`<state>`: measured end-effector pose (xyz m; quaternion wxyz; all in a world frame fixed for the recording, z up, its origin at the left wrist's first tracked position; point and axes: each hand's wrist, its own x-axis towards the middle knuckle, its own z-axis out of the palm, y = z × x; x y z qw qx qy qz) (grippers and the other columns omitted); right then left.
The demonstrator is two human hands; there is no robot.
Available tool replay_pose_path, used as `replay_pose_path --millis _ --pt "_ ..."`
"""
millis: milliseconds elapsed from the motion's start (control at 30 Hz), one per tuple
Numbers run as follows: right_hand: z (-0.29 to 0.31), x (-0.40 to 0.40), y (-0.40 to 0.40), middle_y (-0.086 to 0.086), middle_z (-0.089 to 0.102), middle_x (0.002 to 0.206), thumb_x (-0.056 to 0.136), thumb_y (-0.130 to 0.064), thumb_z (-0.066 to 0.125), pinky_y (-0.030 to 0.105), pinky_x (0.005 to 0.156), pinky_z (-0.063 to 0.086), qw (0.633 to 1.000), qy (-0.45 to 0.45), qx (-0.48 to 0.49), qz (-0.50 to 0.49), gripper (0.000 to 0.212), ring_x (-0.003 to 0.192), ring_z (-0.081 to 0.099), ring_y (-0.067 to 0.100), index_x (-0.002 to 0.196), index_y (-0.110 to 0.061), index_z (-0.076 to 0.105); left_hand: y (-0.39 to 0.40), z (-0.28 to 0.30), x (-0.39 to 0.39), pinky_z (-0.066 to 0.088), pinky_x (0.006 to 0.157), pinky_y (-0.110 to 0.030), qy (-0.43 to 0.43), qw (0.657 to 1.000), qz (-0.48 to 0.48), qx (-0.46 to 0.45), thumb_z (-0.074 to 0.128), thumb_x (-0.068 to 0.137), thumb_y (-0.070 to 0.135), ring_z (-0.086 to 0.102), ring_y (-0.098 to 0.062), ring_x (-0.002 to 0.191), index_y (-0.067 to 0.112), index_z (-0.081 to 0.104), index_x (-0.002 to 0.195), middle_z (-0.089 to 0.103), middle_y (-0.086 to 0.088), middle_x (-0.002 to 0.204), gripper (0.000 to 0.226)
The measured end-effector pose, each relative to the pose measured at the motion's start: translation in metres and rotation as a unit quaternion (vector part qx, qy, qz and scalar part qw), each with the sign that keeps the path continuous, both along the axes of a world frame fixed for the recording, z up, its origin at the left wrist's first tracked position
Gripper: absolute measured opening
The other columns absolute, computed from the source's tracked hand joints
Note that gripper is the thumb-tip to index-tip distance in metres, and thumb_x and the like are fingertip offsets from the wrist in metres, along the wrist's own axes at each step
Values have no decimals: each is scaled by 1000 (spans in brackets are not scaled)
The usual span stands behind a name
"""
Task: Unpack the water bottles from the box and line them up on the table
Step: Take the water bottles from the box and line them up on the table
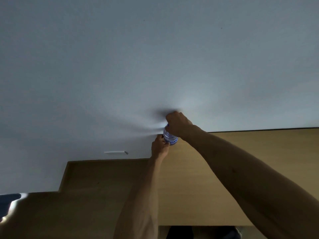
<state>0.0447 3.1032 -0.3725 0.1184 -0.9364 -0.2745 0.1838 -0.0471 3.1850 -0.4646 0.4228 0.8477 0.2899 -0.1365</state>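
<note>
One water bottle (170, 138) sits between both hands at the far edge of the wooden tabletop (215, 169), just right of centre in my head view. Its blue label band carries white lettering, but I cannot read the characters; the clear body above the band catches the light.

My right hand (177, 125) is curled over the bottle's top, at 12 o'clock from the label, with the cap hidden beneath the fingers. My left hand (159, 147) is at 7 o'clock from the bottle, fingertips pinching its lower part beside the label. Both forearms reach in from the bottom of the view.

At the bottle, the tabletop's far edge runs straight off toward 3 o'clock against a pale wall (155, 57). Toward 9 o'clock the wood steps back twice nearer to me, leaving bare wall to the bottle's left. Open wood stretches right of the right forearm and between the two arms. A small white strip (115, 152) is on the wall at 8 o'clock from the bottle, well apart from it.
</note>
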Motion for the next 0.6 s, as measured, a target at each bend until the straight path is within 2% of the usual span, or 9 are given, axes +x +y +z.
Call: replay_pose_path --millis 133,267,400,533,600 --pt "0 -3 -2 15 65 99 85 -18 59 29 68 44 1000 -5 6 -21 16 91 63 34 90 -3 64 2 6 -3 51 94 -41 1 1000 -17 -5 50 96 19 61 -31 108 11 56 126 64 -12 123 31" --pt "5 -6 -9 15 64 106 93 -23 50 32 73 43 999 -38 3 -28 22 96 62 36 95 -5 63 3 8 -11 49 92 -38 36 999 -29 29 44 95 11 59 -35 112 8 49 131 60 -16 126 36" --pt "12 -9 -27 13 62 110 91 -16 52 31 72 42 997 -52 -55 -25 19 98 63 33 104 -8 62 -1 13 -24 49 96 -38 79 995 -26 51 48 92 8 58 -34 116 6 51 129 60 -16 128 37" --pt "36 -21 -54 12 63 111 88 -11 53 31 73 43 993 -48 -86 -69 22 100 63 32 108 -8 61 -21 40 -28 49 95 -39 105 991 -81 28 51 92 12 59 -33 113 1 57 125 61 -18 125 35" --pt "50 -28 -66 12 63 109 86 -9 52 30 72 42 992 -44 -78 -91 23 99 64 31 107 -9 61 -32 57 -20 49 91 -32 96 990 -102 24 52 95 12 59 -33 115 -3 59 123 62 -20 125 32"
